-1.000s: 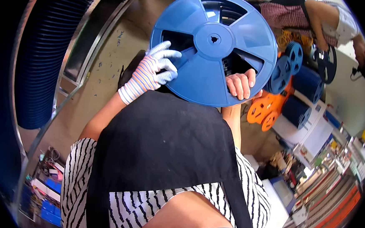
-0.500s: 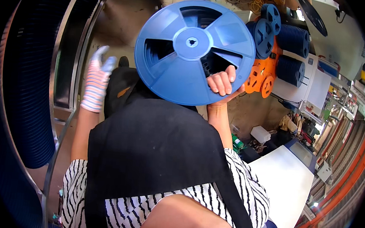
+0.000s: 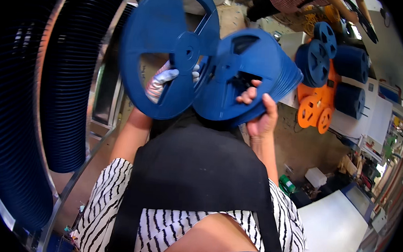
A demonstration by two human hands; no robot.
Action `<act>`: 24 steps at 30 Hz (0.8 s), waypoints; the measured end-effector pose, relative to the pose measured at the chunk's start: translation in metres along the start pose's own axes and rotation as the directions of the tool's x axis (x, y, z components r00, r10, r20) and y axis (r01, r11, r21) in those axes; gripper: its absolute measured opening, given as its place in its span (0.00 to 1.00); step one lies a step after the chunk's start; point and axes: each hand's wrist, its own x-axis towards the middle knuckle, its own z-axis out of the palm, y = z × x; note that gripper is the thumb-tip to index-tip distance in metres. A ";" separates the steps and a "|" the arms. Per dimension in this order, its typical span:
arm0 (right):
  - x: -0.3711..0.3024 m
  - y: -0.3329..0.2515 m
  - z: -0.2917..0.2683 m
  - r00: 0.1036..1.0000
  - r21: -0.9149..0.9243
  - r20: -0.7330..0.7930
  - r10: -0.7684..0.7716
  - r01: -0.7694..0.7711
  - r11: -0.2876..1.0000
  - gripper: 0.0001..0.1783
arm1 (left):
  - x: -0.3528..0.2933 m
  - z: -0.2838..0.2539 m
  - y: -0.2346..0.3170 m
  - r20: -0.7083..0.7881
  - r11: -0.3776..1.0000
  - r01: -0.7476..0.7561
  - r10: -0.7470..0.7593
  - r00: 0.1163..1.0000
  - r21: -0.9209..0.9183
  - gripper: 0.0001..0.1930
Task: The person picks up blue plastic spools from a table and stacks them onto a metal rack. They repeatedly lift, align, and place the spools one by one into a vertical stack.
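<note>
Right of the right hand (image 3: 261,123), floor space (image 3: 297,148) gives passage up to the orange reels (image 3: 309,110). Leftward, racked dark-blue reels (image 3: 68,85) wall off movement; ahead, a single blue reel (image 3: 186,42) overlaps a blue reel stack (image 3: 256,60) in view.

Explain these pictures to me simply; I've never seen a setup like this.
There is no robot here, just a person working by hand. The view comes from the left one of two wide fisheye cameras worn on the person's head, looking down, so straight edges bend. The black apron is the wearer's own. The left hand, in a striped glove, grips a blue disc with cut-out windows. The bare right hand holds a stack of similar discs, fingers hooked into a window. Far left are long rows of dark blue discs. On the right are orange discs; what supports them is hard to tell.
</note>
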 end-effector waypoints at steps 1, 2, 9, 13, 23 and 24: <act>0.004 -0.003 -0.009 1.000 0.059 0.016 -0.005 0.004 0.998 0.25 | -0.007 -0.007 0.005 0.009 1.000 -0.012 0.012 1.000 -0.008 0.33; 0.004 -0.005 -0.014 0.999 0.128 0.024 -0.024 0.020 0.992 0.22 | -0.011 -0.016 0.006 0.044 0.993 0.040 -0.036 0.998 -0.110 0.35; -0.006 -0.019 -0.045 0.972 0.307 0.182 -0.147 0.086 0.948 0.20 | -0.023 -0.040 0.003 0.323 0.899 0.122 0.023 0.946 -0.420 0.41; -0.014 -0.022 -0.049 0.941 0.304 0.267 -0.207 0.122 0.945 0.19 | -0.017 -0.049 0.002 0.339 0.855 0.097 0.095 0.936 -0.510 0.42; -0.006 -0.023 -0.047 0.903 0.293 0.353 -0.243 0.140 0.946 0.20 | -0.014 -0.032 0.024 0.201 0.852 -0.009 0.134 0.970 -0.524 0.36; -0.005 -0.022 -0.047 0.899 0.307 0.362 -0.247 0.135 0.942 0.20 | -0.013 -0.032 0.027 0.132 0.862 -0.048 0.132 0.982 -0.504 0.36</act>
